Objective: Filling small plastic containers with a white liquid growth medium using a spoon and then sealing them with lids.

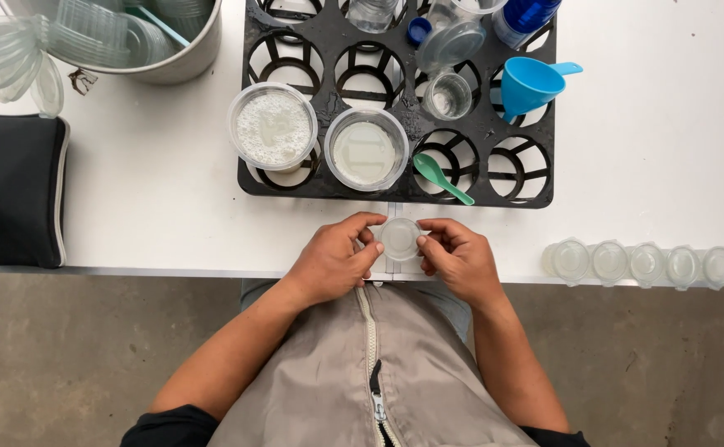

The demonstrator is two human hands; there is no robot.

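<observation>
Both hands meet at the near table edge, directly in front of the torso: the left hand and the right hand each pinch the rim of one small clear lidded cup between thumb and fingertips, so the cup sits between them, fingers curled narrow around it. The step in hand appears to be seating the lid; to do it well, keep the cup level, press evenly around the full rim with opposing thumbs, and check that no edge stands proud. To the right of the right hand, along the table edge, stands a row of five small sealed cups. Just beyond the hands lies a black tray holding two larger round tubs, one with white powder and one with pale liquid, one green spoon, one blue funnel and one small empty cup. Far left of the left hand are one black pouch and one metal bucket of clear lids.
</observation>
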